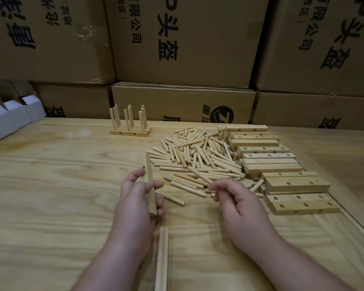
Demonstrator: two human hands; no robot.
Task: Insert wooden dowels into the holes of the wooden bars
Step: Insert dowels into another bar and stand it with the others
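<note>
Plywood tabletop (51, 185) before cardboard boxes (183, 38)

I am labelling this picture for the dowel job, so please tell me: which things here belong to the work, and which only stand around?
Belong to the job:
- bar gripped by the left hand
- right hand, fingers curled
- loose dowels
- drilled bars
- finished bars with upright dowels

Just around:
- cardboard boxes
- white boxes
- table
</note>
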